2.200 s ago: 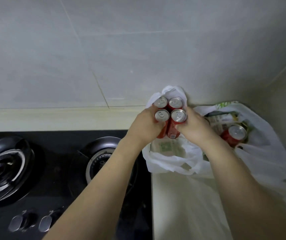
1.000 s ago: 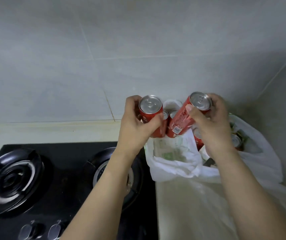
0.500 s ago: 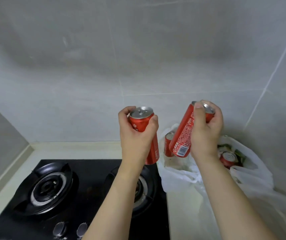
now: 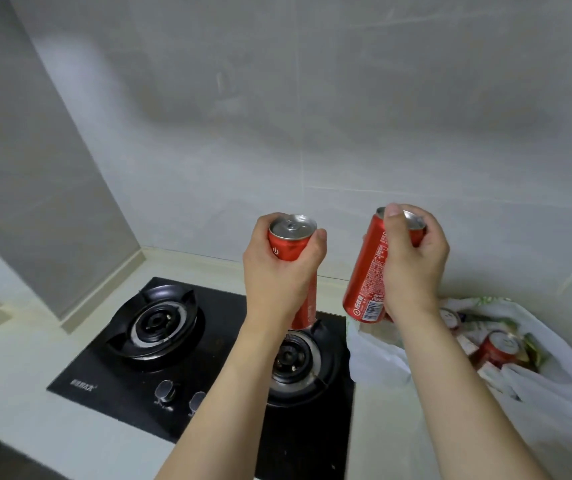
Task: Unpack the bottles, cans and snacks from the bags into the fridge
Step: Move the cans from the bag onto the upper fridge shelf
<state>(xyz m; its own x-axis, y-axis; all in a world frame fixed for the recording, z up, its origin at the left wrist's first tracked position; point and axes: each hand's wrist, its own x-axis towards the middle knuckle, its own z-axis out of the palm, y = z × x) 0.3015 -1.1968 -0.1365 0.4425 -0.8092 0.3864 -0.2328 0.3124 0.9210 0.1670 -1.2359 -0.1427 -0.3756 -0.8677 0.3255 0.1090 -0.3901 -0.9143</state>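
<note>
Your view took in the pale table (image 4: 69,441) in a corner of grey tiled wall (image 4: 346,98), with the black two-burner gas hob (image 4: 229,344) set into it, its left burner (image 4: 156,325) in full view and its right burner (image 4: 295,358) partly behind your left forearm. At the right of the hob lay a white plastic bag (image 4: 537,393), mouth open, with one red can inside (image 4: 497,348) among packets too blurred to identify. You held both arms up over the table. Your left hand (image 4: 279,278) had a full grip, fingers and thumb curled round the left red can (image 4: 291,239), which stood close to upright above the right burner, silver top towards you. Your right hand (image 4: 412,261) had the same closed grip on the right red can (image 4: 367,268), fingertips over its top rim, can tilted with its base down and to the left, above the edge of the bag. The two held cans were apart, not touching. Two knobs (image 4: 166,391) sat at the hob's front edge.
</note>
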